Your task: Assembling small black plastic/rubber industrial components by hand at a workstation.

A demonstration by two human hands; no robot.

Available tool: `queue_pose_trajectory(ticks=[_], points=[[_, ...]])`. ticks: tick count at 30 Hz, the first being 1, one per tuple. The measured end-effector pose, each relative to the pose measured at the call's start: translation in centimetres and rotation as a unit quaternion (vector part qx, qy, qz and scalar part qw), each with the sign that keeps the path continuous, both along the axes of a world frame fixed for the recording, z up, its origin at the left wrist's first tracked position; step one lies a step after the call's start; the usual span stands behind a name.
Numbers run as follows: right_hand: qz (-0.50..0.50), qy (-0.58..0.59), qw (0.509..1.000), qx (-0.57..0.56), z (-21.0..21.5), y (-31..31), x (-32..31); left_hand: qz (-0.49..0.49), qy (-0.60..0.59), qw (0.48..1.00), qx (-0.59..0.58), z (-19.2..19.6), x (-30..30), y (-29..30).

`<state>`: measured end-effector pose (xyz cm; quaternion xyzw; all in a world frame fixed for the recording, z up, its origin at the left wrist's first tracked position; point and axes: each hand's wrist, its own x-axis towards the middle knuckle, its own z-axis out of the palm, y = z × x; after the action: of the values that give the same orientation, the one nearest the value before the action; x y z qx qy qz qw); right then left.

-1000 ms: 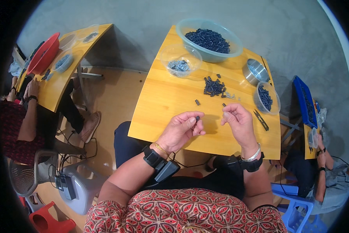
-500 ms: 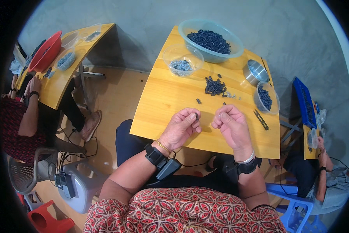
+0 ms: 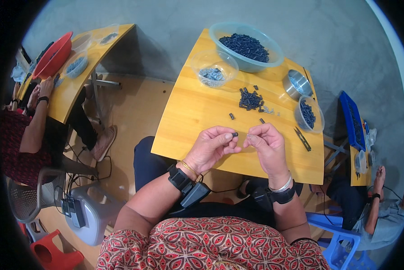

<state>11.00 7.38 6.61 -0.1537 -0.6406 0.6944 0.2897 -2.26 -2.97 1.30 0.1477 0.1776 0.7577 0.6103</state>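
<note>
Over the near edge of a yellow wooden table, my left hand pinches a small dark plastic piece between thumb and fingers. My right hand sits close beside it, fingertips pinched on a thin metal pin that points at the piece. A loose pile of the same dark pieces lies mid-table, with two strays nearer my hands.
At the far edge stand a large blue bowl of dark pieces and a clear bowl of small metal parts. A steel cup, a small tub and snips are at right. Other people work at tables left and right.
My hands have come together from about a hand's width apart. The right hand has moved left toward the left hand, and the two fingertips now nearly touch.
</note>
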Motion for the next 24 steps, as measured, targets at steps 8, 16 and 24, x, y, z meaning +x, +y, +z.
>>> queue_pose_trajectory(ticks=[8, 16, 24], points=[[-0.002, -0.034, 0.993, 0.109, 0.2, -0.9, -0.8, -0.016, -0.012, 1.0, 0.008, 0.2, 0.0, 0.0], [0.003, -0.056, 0.992, 0.112, 0.4, -0.9, -1.2, -0.002, 0.011, 1.0, 0.017, -0.4, 0.0, 0.4], [-0.062, -0.038, 0.902, 0.425, -0.4, -0.5, -0.6, 0.006, 0.066, 0.997, -0.025, -0.3, 0.6, 0.0]])
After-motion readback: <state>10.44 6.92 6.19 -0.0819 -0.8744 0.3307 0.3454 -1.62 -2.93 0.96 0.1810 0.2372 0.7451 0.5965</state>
